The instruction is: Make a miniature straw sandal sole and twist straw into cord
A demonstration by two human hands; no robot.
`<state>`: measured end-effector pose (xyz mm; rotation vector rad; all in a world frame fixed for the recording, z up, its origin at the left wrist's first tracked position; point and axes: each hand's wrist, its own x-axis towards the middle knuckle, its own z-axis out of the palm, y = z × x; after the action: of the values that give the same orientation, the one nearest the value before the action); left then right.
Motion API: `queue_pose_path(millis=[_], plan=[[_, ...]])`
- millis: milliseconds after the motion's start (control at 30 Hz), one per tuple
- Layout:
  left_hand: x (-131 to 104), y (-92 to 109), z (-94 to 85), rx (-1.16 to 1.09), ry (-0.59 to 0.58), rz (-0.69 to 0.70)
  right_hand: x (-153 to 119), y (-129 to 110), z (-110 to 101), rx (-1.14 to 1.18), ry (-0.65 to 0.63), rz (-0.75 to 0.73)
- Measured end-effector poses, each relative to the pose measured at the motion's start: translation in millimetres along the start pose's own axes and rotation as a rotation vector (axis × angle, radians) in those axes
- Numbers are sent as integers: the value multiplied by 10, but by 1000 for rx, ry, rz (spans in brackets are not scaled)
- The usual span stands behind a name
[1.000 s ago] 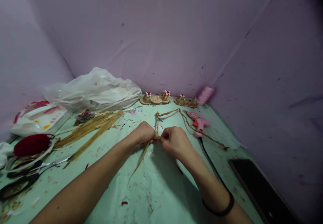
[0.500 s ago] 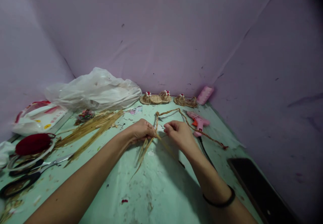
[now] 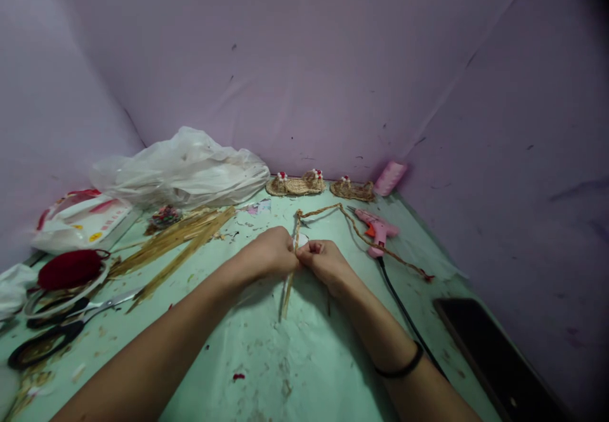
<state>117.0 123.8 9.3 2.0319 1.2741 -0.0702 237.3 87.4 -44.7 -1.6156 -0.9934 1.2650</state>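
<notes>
My left hand [image 3: 273,250] is closed around the working end of a braided straw cord [image 3: 320,211]. Fingers pinched, my right hand [image 3: 328,264] meets it from the right at the same spot; a strand hangs below this hand too. Loose straw strands [image 3: 287,298] stick out under my left hand toward me. From my hands the cord rises to a bend, crosses to the right, then slants down over a pink glue gun [image 3: 377,228] to a reddish tied end. The fingertips partly hide the spot where they grip.
Dry straw strips [image 3: 190,235], black-handled scissors [image 3: 52,339] and a dark red yarn ball [image 3: 69,270] lie left. Behind are a plastic bag [image 3: 190,171], small woven slippers [image 3: 297,185] with beads, and a pink roll [image 3: 390,178]. A dark phone [image 3: 490,346] lies right, near the glue gun's cable [image 3: 406,314].
My right hand has moved left and down to meet my left hand, which has turned over the strands. The loose ends have swung closer together. The view has shifted slightly.
</notes>
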Motion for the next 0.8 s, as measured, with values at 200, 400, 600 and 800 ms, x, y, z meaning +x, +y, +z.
queue_pose_path(millis=[200,400,600,800], plan=[[-217,251,247,316,198,138,-16,24,56,149,-25,35],[-59,58,-105,-153,113,-47,-29,16,24,191,-69,-24],[215,-131,3,-823,-305,-186,-26,-7,-51,171,-193,-120],[264,-151,124,-676,-126,-189,12,-1,-156,-327,-188,-284]])
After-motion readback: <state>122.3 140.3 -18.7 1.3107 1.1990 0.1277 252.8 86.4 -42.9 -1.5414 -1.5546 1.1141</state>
